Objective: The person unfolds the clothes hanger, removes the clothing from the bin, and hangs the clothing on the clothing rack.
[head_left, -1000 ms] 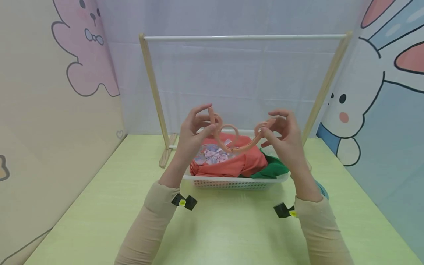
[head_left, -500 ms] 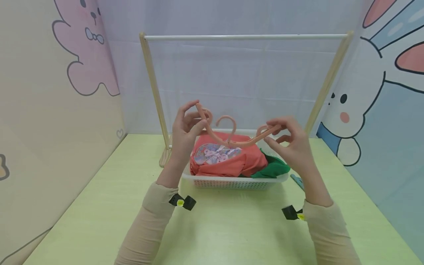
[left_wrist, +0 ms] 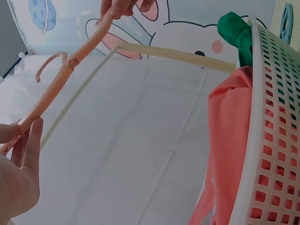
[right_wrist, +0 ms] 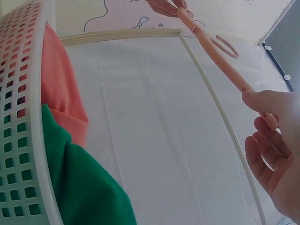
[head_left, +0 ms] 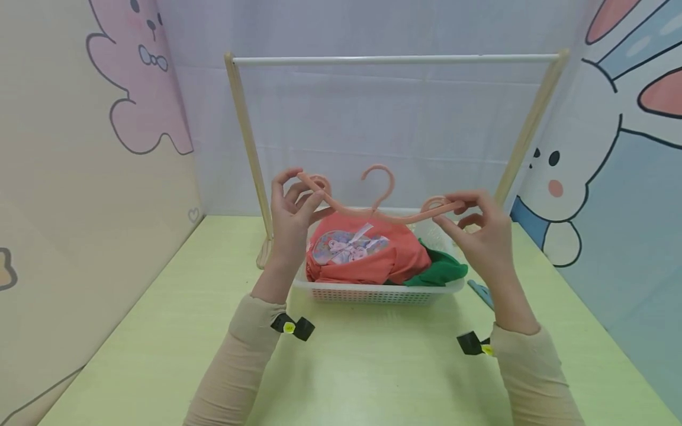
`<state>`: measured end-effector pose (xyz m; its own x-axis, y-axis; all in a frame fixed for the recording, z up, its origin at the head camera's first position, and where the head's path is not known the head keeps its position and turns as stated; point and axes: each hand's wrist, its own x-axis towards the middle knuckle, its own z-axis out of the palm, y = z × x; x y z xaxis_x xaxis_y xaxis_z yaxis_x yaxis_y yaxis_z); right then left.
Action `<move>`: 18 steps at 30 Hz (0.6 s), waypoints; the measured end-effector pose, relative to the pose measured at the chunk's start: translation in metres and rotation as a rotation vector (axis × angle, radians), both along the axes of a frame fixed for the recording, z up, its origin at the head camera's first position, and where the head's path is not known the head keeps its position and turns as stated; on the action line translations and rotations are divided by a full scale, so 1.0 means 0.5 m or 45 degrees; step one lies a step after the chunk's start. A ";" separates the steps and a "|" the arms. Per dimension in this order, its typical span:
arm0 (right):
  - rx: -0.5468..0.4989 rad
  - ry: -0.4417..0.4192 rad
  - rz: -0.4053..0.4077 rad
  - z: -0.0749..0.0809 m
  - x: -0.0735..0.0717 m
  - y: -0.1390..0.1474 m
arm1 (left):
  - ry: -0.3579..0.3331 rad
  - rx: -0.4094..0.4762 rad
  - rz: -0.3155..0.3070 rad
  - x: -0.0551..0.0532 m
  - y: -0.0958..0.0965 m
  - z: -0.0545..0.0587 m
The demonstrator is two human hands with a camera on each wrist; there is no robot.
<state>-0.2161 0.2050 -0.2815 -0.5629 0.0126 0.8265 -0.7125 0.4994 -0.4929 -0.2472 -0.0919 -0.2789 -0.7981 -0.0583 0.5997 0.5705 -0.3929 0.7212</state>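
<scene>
evenly, the left hand (head_left: 292,222) and the right hand (head_left: 487,236) each pinch one end of a peach clothes hanger (head_left: 394,218) between thumb and fingers. it is raised above the table, its hook pointing up and its bar dipping in the middle. behind and below it, apart from it, sits a white perforated basket (head_left: 373,289). a coral garment (head_left: 409,254) with a floral patch (head_left: 346,247) fills much of the basket, and green cloth (head_left: 439,269) lies at its right, lapping over the rim. near the right wrist, a teal object (head_left: 481,293), partly hidden, rests on the pale green table (head_left: 351,373). farther back stands a wooden-sided rack with a white crossbar (head_left: 394,60); a cartoon rabbit (head_left: 575,171) decorates the right wall.
</scene>
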 end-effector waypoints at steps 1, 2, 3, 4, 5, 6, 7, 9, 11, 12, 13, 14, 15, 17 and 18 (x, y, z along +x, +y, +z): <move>-0.007 0.010 -0.016 -0.001 -0.001 0.001 | -0.002 0.009 -0.010 0.000 -0.002 -0.001; -0.009 0.021 -0.034 -0.002 -0.002 0.001 | -0.003 0.011 -0.019 0.000 -0.005 -0.002; -0.012 0.030 -0.046 -0.002 -0.003 0.002 | -0.002 0.008 -0.026 0.000 -0.008 -0.003; -0.014 0.040 -0.056 -0.003 -0.003 0.002 | 0.000 -0.001 -0.032 -0.001 -0.012 -0.004; -0.016 0.048 -0.065 -0.003 -0.004 0.003 | 0.006 -0.024 -0.032 -0.001 -0.017 -0.004; -0.019 0.058 -0.071 -0.003 -0.004 0.003 | 0.012 -0.059 -0.031 -0.002 -0.022 -0.005; -0.024 0.064 -0.076 -0.003 -0.004 0.004 | 0.021 -0.109 -0.027 -0.004 -0.028 -0.007; -0.039 0.072 -0.079 -0.003 -0.003 0.005 | 0.059 -0.248 0.007 -0.006 -0.039 -0.010; -0.052 0.078 -0.085 -0.003 -0.002 0.005 | 0.115 -0.413 0.066 -0.008 -0.049 -0.013; -0.062 0.081 -0.087 -0.003 -0.001 0.005 | 0.149 -0.491 0.096 -0.009 -0.053 -0.014; -0.071 0.082 -0.091 -0.003 0.000 0.005 | 0.190 -0.570 0.134 -0.009 -0.057 -0.015; -0.077 0.083 -0.095 -0.004 0.000 0.005 | 0.233 -0.640 0.170 -0.009 -0.060 -0.016; -0.084 0.087 -0.100 -0.004 0.000 0.004 | 0.276 -0.703 0.204 -0.009 -0.062 -0.018; -0.100 0.092 -0.105 -0.006 -0.001 0.003 | 0.365 -0.804 0.264 -0.010 -0.065 -0.019; -0.110 0.096 -0.105 -0.007 -0.001 0.002 | 0.411 -0.852 0.301 -0.010 -0.066 -0.020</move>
<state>-0.2166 0.2059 -0.2848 -0.4936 0.1292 0.8600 -0.7072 0.5159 -0.4834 -0.2522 -0.1247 -0.2892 -0.5895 0.2509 0.7678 0.8070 0.2255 0.5459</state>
